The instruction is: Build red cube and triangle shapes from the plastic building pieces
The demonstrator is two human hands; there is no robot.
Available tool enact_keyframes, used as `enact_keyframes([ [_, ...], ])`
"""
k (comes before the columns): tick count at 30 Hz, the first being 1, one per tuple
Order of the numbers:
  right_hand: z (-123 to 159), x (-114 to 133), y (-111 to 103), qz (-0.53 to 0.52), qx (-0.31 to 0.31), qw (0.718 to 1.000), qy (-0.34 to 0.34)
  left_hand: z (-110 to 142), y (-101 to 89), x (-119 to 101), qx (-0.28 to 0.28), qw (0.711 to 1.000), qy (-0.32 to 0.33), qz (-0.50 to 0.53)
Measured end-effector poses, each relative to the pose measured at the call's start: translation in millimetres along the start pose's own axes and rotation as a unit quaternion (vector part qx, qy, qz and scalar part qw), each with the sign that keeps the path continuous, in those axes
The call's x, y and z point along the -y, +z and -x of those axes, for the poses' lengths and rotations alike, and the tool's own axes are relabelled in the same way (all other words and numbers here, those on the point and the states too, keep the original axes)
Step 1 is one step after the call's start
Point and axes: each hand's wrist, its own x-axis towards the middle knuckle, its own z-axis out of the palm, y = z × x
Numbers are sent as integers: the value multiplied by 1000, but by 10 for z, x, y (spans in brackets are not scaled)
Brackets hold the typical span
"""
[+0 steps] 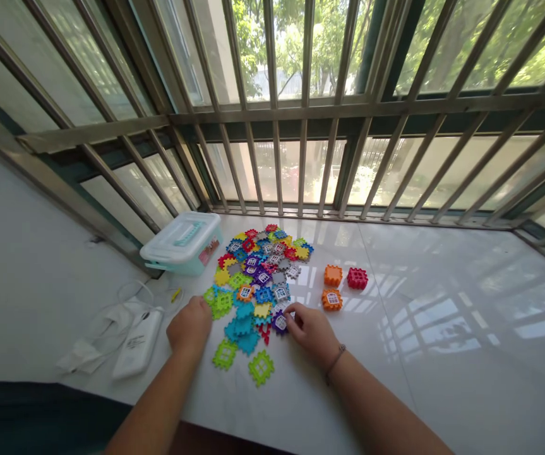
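Note:
A spread pile of colourful interlocking plastic tiles lies on the white tiled ledge, several with window shapes. My right hand pinches the right edge of a purple window tile at the pile's near right side. Curled at the pile's left edge, my left hand sits against lime green tiles; what its fingers hold, if anything, is hidden. Stacked turquoise tiles lie between my hands. Closer to me are one green window tile and another green window tile, lying flat apart from the pile.
Right of the pile stand an orange cube, a second orange cube and a red cube. A lidded turquoise box is at the back left. A white device with cables lies left. Metal window bars border the back.

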Motion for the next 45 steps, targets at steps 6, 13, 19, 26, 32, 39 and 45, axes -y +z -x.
enact_keyframes([
  [6,-50,13,-9,-26,-7,1000,13,-46,66,13,-15,1000,2,7],
  [13,-25,48,-21,-19,12,1000,7,-9,44,3,-31,999,12,-6],
  [19,-18,47,-14,-9,12,1000,6,-8,37,-7,-28,1000,10,-4],
  [26,-22,38,-7,-4,16,1000,3,2,10,-27,-23,1000,6,-7],
  [32,-23,50,-16,-1,22,1000,5,11,-1,-33,-24,1000,4,-5],
  [39,-21,57,-16,11,27,1000,3,1,12,-30,-27,1000,2,-8],
  [45,-11,64,-9,19,37,999,2,12,4,-32,-30,1000,4,-8],
])
